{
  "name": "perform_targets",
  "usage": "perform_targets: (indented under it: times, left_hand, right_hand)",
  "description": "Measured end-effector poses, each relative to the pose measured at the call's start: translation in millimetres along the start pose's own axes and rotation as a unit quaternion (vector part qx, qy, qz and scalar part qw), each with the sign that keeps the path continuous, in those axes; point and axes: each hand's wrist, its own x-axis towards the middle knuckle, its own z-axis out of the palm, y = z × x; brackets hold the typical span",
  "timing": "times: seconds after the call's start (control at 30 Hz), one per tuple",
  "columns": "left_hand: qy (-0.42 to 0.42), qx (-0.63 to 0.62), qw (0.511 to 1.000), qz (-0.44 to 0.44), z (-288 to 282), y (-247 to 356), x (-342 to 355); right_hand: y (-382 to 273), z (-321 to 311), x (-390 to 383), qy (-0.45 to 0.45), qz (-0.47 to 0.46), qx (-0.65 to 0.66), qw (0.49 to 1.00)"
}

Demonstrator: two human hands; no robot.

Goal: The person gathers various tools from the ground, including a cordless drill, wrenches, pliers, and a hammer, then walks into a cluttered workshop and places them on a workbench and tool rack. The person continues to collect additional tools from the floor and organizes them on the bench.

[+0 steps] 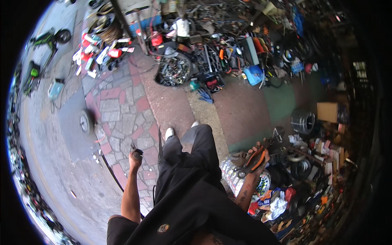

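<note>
Patchwork paving [118, 110]; orange-black object [257, 161] in right hand [263, 158]

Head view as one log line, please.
left hand: holding dark object; right hand: holding orange-and-black item; ground at left: wheel

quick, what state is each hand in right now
Left hand: closed around a small dark object, kind unclear.
Right hand: holding an orange-and-black object.

Upper left: one green-and-black motorbike [50, 41]. Left of centre: one wheel [85, 122]. Upper centre: small metal parts [173, 70], heaped; right: one cardboard box [327, 112].
</note>
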Motion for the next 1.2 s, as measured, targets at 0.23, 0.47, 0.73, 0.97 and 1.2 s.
perform_targets:
  times: [0.23, 0.47, 0.73, 0.97, 1.2]
  left_hand:
    - [-0.042, -0.106, 0.992, 0.055, 69, 235, 104]
    - [-0.235, 0.095, 0.91, 0.328, 112, 423, 161]
    - [-0.251, 0.172, 0.83, 0.468, 159, 552, 334]
    - [-0.124, 0.399, 0.767, 0.486, 160, 701, 578]
    - [-0.001, 0.536, 0.72, 0.441, 141, 861, 802]
  right_hand:
    - [-64, -48, 129, 0.08, 0.054, 0.047, 0.994]
    - [-100, -68, 211, 0.077, 0.117, 0.097, 0.985]
    - [-81, -69, 272, 0.142, 0.098, 0.158, 0.972]
    - [-32, -5, 274, 0.181, 0.059, 0.152, 0.97]
    - [42, 49, 328, 0.234, 0.029, 0.101, 0.967]
